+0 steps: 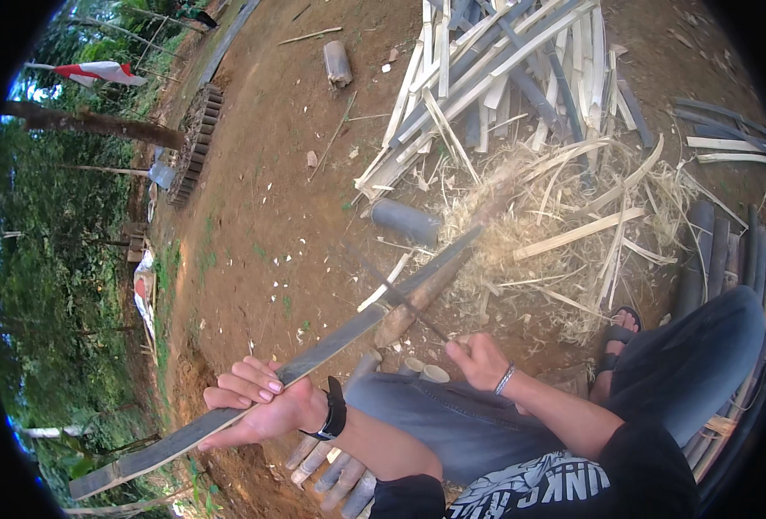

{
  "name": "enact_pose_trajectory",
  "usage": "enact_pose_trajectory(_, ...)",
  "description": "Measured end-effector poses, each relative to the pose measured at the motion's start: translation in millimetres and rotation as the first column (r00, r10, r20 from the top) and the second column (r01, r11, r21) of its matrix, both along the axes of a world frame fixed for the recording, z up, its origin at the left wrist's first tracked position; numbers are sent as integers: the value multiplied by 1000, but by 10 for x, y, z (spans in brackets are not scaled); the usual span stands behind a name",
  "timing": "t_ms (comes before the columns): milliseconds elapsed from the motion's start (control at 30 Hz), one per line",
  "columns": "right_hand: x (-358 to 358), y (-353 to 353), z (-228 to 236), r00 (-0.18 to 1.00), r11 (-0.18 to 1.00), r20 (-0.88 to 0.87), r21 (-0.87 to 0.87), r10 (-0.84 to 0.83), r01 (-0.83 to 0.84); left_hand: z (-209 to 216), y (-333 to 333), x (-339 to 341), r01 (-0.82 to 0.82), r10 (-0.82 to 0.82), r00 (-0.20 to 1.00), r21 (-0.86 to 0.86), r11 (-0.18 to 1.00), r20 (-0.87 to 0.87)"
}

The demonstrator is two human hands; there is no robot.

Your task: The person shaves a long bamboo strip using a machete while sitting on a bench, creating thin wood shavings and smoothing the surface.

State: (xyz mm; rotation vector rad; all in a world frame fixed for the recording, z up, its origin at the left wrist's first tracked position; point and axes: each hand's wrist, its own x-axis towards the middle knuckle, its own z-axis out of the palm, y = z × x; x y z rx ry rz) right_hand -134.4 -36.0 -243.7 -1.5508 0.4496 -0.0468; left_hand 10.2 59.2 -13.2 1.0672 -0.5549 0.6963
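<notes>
A long split bamboo strip (340,336), dark on its outer face, runs slantwise from the lower left toward the middle of the head view. My left hand (266,405) is closed round its near part, with the fingers over the top. In my closed right hand (483,363) is a long-bladed knife (422,318), its handle hidden by the fist. The thin blade crosses the strip and is smeared by motion; whether its edge touches the bamboo I cannot tell. Under the strip's far part lies a short brown log (405,320).
A heap of pale shavings (539,238) lies beyond my hands, with a pile of split bamboo strips (504,78) behind it. A bamboo section (405,221) lies near the log. Bamboo poles (698,255) stand at right, beside my bent leg. Cut bamboo lengths (340,477) lie below my left forearm.
</notes>
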Motion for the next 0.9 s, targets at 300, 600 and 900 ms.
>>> enact_pose_trajectory(300, -40, -70, -1, 990, 1000, -142, 10, 17, -15, -13, -1, -10, 13, -13, 1000, -8, 1000, 2)
enact_pose_trajectory(600, 11, -14, -7, 994, 984, -114, 176, -7, 27, 8, -9, -21, -18, 18, 1000, 0, 1000, -12)
enact_pose_trajectory(900, -13, -35, -216, 998, 998, -51, 43, -36, 38, 24, -102, -56, -31, 31, 999, 16, 999, -19)
